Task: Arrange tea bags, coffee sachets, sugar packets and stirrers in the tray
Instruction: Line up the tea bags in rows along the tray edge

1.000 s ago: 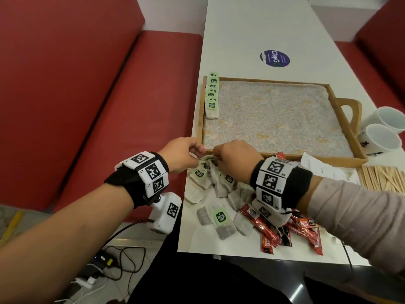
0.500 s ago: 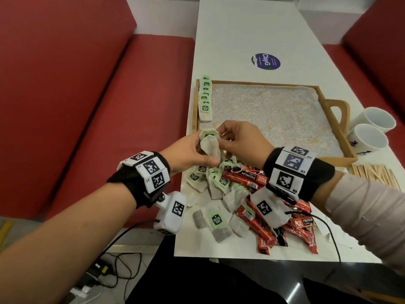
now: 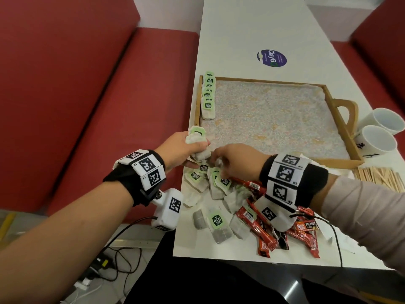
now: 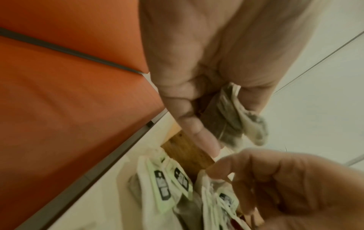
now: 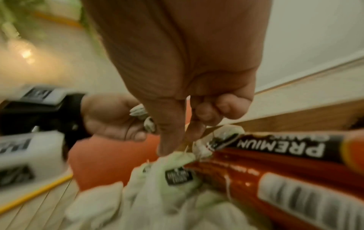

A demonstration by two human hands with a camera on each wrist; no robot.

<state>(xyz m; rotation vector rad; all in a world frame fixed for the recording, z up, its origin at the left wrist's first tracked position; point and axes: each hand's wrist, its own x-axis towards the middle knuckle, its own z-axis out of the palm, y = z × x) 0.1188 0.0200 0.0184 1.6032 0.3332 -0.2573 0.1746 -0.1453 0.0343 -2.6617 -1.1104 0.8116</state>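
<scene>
Tea bags (image 3: pixel 198 143), white with green tags, bunched in curled left hand (image 3: pixel 179 150); right hand (image 3: pixel 235 162) pinches into pile (image 3: pixel 215 187) at tray's (image 3: pixel 341 130) 7 o'clock, red sachets (image 3: pixel 263 231) beside

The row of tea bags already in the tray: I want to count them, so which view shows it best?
The head view: the row of tea bags lies along the tray's left edge, overlapping and unobstructed. Neither wrist view shows the row; the left wrist view shows only some of the tray's wooden wall.
</scene>
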